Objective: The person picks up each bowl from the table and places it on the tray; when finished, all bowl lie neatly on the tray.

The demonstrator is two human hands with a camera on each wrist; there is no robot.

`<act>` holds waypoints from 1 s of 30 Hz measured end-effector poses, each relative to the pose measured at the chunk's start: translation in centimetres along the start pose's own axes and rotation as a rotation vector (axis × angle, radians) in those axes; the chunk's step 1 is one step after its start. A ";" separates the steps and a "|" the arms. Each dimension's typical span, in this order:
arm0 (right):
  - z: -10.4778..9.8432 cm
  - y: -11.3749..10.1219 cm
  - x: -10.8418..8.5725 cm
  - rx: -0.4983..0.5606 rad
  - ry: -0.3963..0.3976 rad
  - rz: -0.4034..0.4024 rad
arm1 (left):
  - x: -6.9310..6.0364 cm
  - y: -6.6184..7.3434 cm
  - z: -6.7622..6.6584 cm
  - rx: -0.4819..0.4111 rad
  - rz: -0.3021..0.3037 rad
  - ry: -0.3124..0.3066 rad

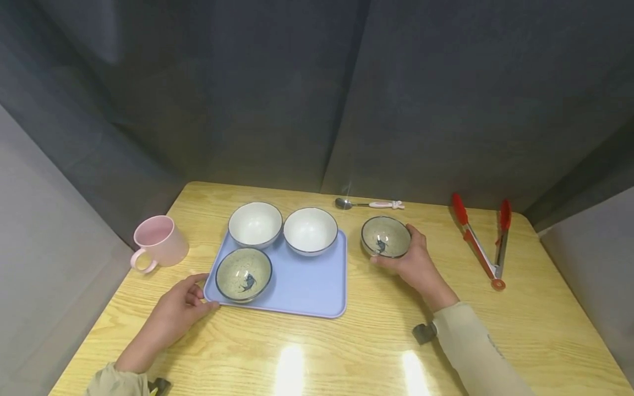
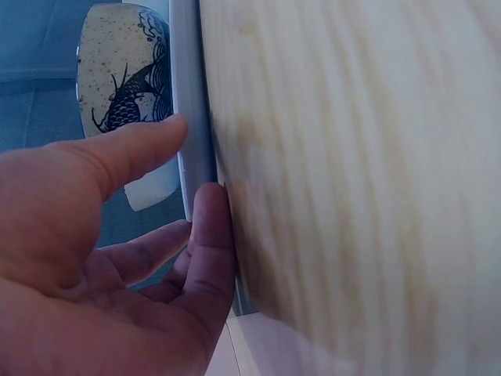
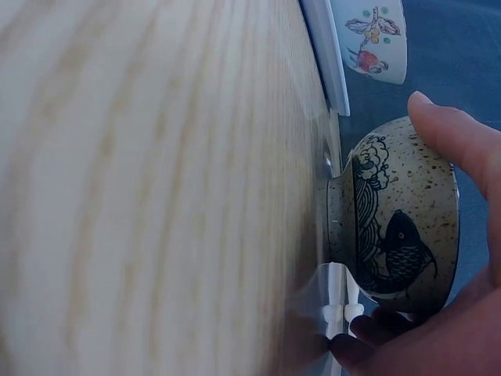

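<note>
My right hand grips a speckled grey-green bowl by its right side, thumb and fingers spread around the wall. The right wrist view shows a dark fish drawn on this bowl, upright, its foot at or just above the table; I cannot tell which. My left hand holds the front-left corner of a light blue tray, thumb at the front edge and fingers along the left side. On the tray stand a matching fish bowl and two white-lined bowls, one left, one right.
A pink mug stands left of the tray. Behind the held bowl lies a spoon with a pale pink handle. Red-tipped tongs lie spread open at the right. Dark cloth hangs behind the wooden table.
</note>
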State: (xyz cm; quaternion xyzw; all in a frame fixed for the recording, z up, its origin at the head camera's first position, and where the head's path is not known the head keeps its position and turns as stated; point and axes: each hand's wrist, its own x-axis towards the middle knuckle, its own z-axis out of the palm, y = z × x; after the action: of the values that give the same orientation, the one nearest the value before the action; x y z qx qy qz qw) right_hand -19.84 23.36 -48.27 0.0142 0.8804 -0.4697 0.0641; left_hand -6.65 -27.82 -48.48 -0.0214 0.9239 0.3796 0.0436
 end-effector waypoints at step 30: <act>0.1 0.2 0.0 0.052 0.006 0.020 | 0.0 0.2 0.0 0.019 0.004 0.009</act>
State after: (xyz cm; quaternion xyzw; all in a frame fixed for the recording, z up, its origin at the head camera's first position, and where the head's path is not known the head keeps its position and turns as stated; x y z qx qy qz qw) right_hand -19.80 23.39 -48.45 0.0258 0.8680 -0.4916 0.0656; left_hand -6.66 -27.64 -48.34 -0.0207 0.9277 0.3707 0.0388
